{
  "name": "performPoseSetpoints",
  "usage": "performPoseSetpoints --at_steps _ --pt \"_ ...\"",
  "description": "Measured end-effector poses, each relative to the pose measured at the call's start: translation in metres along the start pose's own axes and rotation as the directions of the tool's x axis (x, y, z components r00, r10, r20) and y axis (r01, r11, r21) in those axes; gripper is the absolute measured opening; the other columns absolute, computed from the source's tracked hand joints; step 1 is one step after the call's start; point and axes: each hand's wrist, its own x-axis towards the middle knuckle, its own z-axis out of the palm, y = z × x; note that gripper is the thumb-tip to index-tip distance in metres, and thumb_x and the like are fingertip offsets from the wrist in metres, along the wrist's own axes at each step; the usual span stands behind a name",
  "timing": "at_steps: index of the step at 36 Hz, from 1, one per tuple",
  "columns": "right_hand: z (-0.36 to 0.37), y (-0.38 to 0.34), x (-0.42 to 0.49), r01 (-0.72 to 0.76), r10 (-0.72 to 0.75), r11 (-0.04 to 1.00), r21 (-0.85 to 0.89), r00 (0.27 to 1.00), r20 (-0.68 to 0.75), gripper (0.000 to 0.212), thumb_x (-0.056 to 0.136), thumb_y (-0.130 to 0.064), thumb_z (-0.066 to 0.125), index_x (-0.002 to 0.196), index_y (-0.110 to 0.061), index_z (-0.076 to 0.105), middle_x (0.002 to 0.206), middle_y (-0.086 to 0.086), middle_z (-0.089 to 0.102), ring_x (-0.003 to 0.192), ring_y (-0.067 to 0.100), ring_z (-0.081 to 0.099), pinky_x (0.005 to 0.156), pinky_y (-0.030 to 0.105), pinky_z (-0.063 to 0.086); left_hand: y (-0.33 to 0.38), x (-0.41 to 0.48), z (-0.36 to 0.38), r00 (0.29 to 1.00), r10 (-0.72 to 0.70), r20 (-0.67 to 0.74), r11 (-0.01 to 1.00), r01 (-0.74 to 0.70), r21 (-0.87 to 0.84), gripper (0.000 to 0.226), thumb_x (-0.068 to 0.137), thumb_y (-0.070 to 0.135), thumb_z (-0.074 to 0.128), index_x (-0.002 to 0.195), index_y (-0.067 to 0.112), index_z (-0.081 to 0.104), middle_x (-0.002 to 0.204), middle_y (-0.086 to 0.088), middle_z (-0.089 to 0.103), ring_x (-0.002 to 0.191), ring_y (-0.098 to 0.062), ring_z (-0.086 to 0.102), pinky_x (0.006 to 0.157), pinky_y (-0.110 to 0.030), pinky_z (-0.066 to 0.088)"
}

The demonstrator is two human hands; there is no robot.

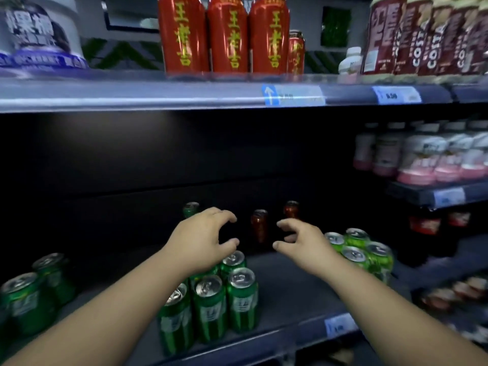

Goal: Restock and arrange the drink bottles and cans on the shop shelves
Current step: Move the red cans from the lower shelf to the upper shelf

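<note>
Standing at the back of the lower shelf (285, 294), two dark red cans (259, 226) sit upright in the shadow, apart from one another, their tops catching a little light. Both hands reach toward them with fingers spread and curled, holding nothing: the left hand (204, 235) hovers over a cluster of green cans (211, 299), and the right hand (298, 240) hangs beside a second group of green cans (357, 250) on the right. The nearer red can shows in the gap between the two hands, and neither hand touches it. More green cans (29, 297) stand at the left end of the same shelf, and one green can (190, 208) stands farther back behind the left hand. The green cans have silver tops with pull tabs and pale labels.

The shelf is dark grey with a blurred blue price tag (339, 324) on its front edge. On the upper shelf (132, 95) stand tall red cans with yellow characters (227, 35), and brown coffee bottles (427, 35) to the right. Pale pink bottles (422, 154) fill a neighbouring shelf on the right.
</note>
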Motion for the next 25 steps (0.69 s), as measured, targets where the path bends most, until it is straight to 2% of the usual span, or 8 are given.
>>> performPoseSetpoints --at_steps 3,7,10,12,17,19,22,25 --pt "0.002 0.012 0.001 -0.034 0.035 0.999 0.033 0.999 -0.029 0.051 0.084 -0.032 0.079 0.131 -0.028 0.061 0.129 -0.007 0.063 0.105 0.008 0.063 0.084 0.035 0.058 -0.008 0.011 0.017 0.997 -0.03 0.068 0.998 0.034 -0.06 0.048 0.085 0.054 0.063 0.129 0.039 0.052 0.125 0.017 0.054 0.104 -0.005 0.06 0.085 -0.032 0.052" --pt "-0.004 0.023 0.002 -0.055 0.056 0.998 0.02 0.997 -0.047 0.048 0.082 -0.027 0.08 0.127 -0.024 0.063 0.124 -0.006 0.065 0.1 0.01 0.065 0.088 0.033 0.055 -0.01 0.028 0.036 0.991 -0.022 0.129 0.994 0.035 -0.103 0.047 0.082 0.051 0.067 0.125 0.036 0.056 0.118 0.013 0.057 0.103 -0.008 0.059 0.084 -0.033 0.052" --pt "-0.016 0.03 0.011 -0.078 0.078 0.997 -0.019 0.997 -0.026 0.047 0.082 -0.025 0.08 0.126 -0.022 0.064 0.12 -0.007 0.064 0.098 0.01 0.065 0.085 0.026 0.052 -0.01 0.044 0.051 0.983 -0.029 0.184 0.987 0.058 -0.153 0.048 0.079 0.05 0.07 0.123 0.036 0.057 0.115 0.012 0.058 0.102 -0.01 0.059 0.086 -0.034 0.053" --pt "-0.027 0.035 0.022 -0.076 0.076 0.994 -0.073 0.997 -0.003 0.047 0.082 -0.026 0.081 0.126 -0.022 0.065 0.119 -0.007 0.065 0.097 0.01 0.066 0.088 0.026 0.052 -0.01 0.058 0.061 0.975 -0.031 0.218 0.982 0.071 -0.177 0.049 0.079 0.05 0.071 0.124 0.036 0.058 0.118 0.011 0.06 0.102 -0.011 0.06 0.088 -0.035 0.053" --pt "-0.058 0.049 0.065 -0.081 0.104 0.979 -0.188 0.988 0.111 0.042 0.077 -0.031 0.084 0.116 -0.027 0.067 0.111 -0.006 0.066 0.1 0.013 0.066 0.093 0.033 0.053 -0.007 0.097 0.082 0.962 -0.019 0.271 0.983 0.067 -0.17 0.055 0.08 0.045 0.073 0.131 0.028 0.058 0.13 0.003 0.061 0.116 -0.017 0.057 0.095 -0.031 0.048" --pt "-0.066 0.054 0.085 -0.057 0.101 0.967 -0.249 0.981 0.166 0.042 0.076 -0.03 0.085 0.114 -0.027 0.068 0.105 -0.006 0.067 0.1 0.014 0.067 0.092 0.033 0.054 -0.004 0.112 0.088 0.954 -0.035 0.297 0.979 0.093 -0.182 0.056 0.08 0.044 0.074 0.132 0.03 0.057 0.13 0.003 0.06 0.115 -0.018 0.057 0.094 -0.031 0.049" --pt "-0.071 0.063 0.116 0.001 0.085 0.949 -0.316 0.962 0.258 0.047 0.077 -0.028 0.085 0.12 -0.021 0.068 0.11 -0.001 0.068 0.106 0.017 0.066 0.095 0.035 0.053 0.0 0.133 0.096 0.936 -0.06 0.347 0.973 0.132 -0.19 0.05 0.079 0.042 0.074 0.126 0.036 0.059 0.123 0.008 0.061 0.109 -0.016 0.059 0.092 -0.032 0.051" --pt "-0.073 0.074 0.147 0.038 0.101 0.937 -0.346 0.921 0.375 0.048 0.081 -0.025 0.082 0.125 -0.017 0.065 0.118 0.004 0.067 0.109 0.021 0.064 0.095 0.03 0.051 -0.002 0.154 0.114 0.915 -0.083 0.396 0.954 0.187 -0.233 0.041 0.075 0.038 0.076 0.114 0.036 0.065 0.11 0.013 0.067 0.099 -0.01 0.064 0.089 -0.032 0.053"
